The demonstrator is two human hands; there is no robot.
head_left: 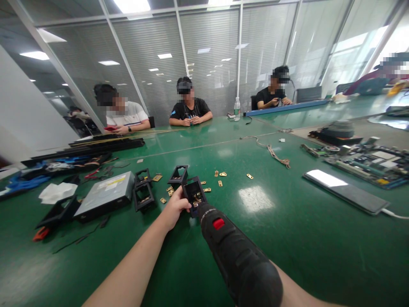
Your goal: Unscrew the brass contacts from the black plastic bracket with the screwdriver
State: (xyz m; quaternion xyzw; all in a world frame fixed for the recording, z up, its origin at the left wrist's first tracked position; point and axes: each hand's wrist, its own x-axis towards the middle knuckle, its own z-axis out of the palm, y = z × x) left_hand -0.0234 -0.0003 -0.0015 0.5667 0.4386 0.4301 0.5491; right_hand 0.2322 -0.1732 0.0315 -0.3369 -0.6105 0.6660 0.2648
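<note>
My left hand (176, 205) is closed around the near left side of a small black box-shaped housing (189, 186), with brass-coloured parts inside it. A black cordless drill (236, 251) with a red switch points into the housing's open side. My right forearm (294, 285) leads up behind the drill; the drill's body hides my right hand and its fingers, which hold it up. The bit's tip is hard to make out among the brass parts. Close by stand a similar black housing (173, 175) and small brass plates (220, 183).
To the left are more black housings (143, 208), a grey optical drive (107, 194), white tissue (57, 193) and blue cables (27, 181). A grey power bank (358, 197), circuit boards (380, 160) and a beige cord (276, 156) lie right. Across the table sit other people, beside a bottle (237, 110).
</note>
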